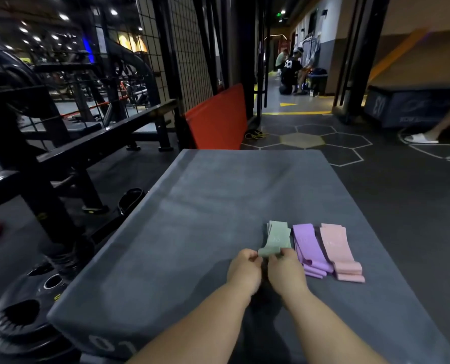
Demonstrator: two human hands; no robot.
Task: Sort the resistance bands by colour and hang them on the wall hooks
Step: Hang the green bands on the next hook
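Here, three small piles lie side by side on a big grey soft box (205, 200), near its close edge: green bands (276, 239), purple bands (309, 248) and pink bands (340, 252). The left hand (245, 271) and the right hand (287, 271) both pinch the near end of the green bands with curled fingers. Black round weights (29, 311) sit on the floor to the left, by a black metal frame (61, 153). A red mat (218, 119) leans behind the box.

Before you stands a grey padded box (192, 232) on the dark gym floor (402, 206), with "01" printed on its near side. On its top, toward your right, three piles lie close side by side: green bands (276, 239), purple bands (309, 248), and pink bands (337, 248) farthest right.
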